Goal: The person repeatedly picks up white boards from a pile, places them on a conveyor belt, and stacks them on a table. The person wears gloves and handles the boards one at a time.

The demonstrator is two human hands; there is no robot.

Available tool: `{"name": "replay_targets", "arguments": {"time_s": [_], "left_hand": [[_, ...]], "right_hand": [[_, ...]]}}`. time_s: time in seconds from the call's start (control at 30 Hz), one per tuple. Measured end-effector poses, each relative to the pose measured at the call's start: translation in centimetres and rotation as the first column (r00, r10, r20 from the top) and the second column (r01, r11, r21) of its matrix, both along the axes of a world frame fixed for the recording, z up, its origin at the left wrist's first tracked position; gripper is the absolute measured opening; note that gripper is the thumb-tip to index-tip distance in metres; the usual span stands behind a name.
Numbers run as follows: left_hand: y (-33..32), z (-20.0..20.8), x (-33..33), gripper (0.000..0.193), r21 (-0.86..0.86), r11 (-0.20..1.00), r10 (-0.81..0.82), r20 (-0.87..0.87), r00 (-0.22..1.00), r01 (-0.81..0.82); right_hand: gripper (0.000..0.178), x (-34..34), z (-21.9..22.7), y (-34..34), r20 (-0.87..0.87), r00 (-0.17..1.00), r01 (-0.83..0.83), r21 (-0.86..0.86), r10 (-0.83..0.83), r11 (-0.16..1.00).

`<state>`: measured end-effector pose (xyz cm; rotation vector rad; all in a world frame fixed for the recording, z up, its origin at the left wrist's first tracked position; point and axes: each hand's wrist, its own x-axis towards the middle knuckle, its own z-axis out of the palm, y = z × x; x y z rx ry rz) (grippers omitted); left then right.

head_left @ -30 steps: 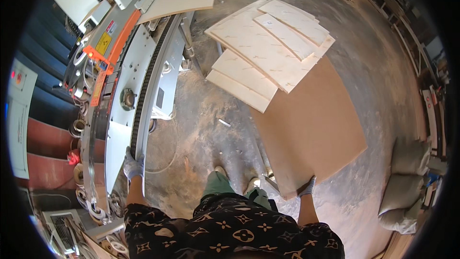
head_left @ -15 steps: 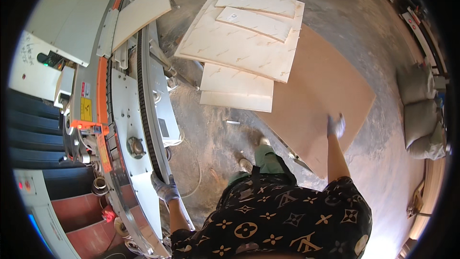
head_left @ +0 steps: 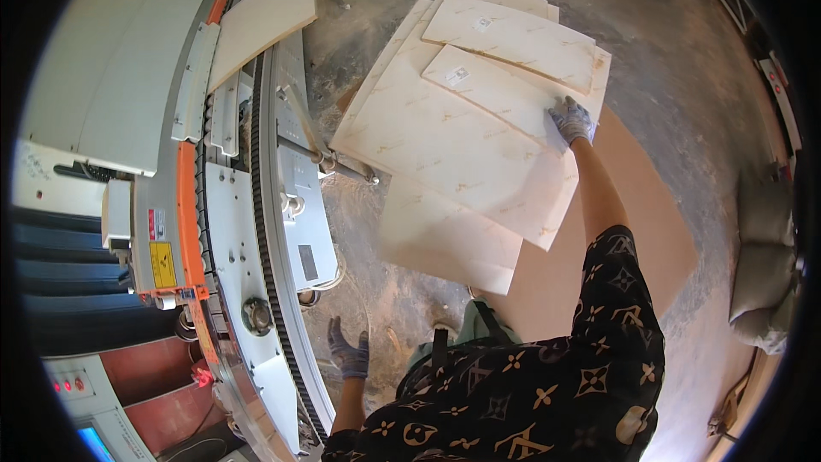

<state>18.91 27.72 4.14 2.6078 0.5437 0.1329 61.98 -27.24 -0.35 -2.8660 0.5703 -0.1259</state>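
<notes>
My right hand (head_left: 573, 120), in a grey-and-blue work glove, reaches out to the right end of a narrow pale board (head_left: 500, 96). Its fingers are spread over that end; whether the thumb hooks under the edge is hidden. Just beyond lies a second narrow board (head_left: 522, 36), and both rest on a larger cream panel (head_left: 445, 154) with faint brown streaks. Another cream panel (head_left: 445, 235) sticks out from beneath on the near side. My left hand (head_left: 349, 352), also gloved, hangs beside the machine rail with fingers apart, holding nothing.
A long machine with an orange strip (head_left: 188, 205) and a dark chain track (head_left: 259, 205) runs along my left. One pale board (head_left: 265, 21) lies across its far part. A brown sheet (head_left: 633, 197) sits under the stack's right side. Filled sacks (head_left: 761, 248) stand far right.
My right hand has moved from over the brown sheet up to the narrow board. My left hand has come off the machine's edge. The view has shifted, bringing the stack nearer.
</notes>
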Motion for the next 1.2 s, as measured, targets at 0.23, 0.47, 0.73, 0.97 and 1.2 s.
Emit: {"name": "replay_targets", "arguments": {"time_s": [0.23, 0.47, 0.73, 0.97, 1.2], "left_hand": [[-9.8, -7.3, 13.8, 0.075, -0.586, 0.802, 0.059, -0.115, 0.992, -0.116], [-14.2, -5.4, 27.5, 0.057, -0.753, 0.583, 0.104, -0.304, 0.947, -0.305], [-12.9, -8.5, 24.0, 0.035, -0.715, 0.668, 0.032, -0.25, 0.968, -0.207], [-15.5, -8.3, 21.9, 0.039, -0.765, 0.57, 0.212, -0.216, 0.953, -0.3], [-14.6, -9.6, 21.8, 0.039, -0.801, 0.458, 0.283, -0.28, 0.917, -0.386]], "right_hand": [[0.047, -6.4, -1.7, 7.8, 0.021, 0.936, -0.352, 0.103, 0.352, 0.93], [0.061, 10.0, 1.1, -2.8, 0.243, 0.963, -0.085, -0.147, 0.119, 0.986], [0.091, 23.0, 2.5, -8.3, -0.123, 0.992, -0.07, -0.27, 0.038, 0.96], [0.091, 20.8, 2.3, -8.7, -0.094, 0.994, -0.082, -0.221, 0.062, 0.972], [0.084, 9.9, -0.1, -7.0, 0.167, 0.986, 0.009, -0.151, 0.017, 0.988]]}}
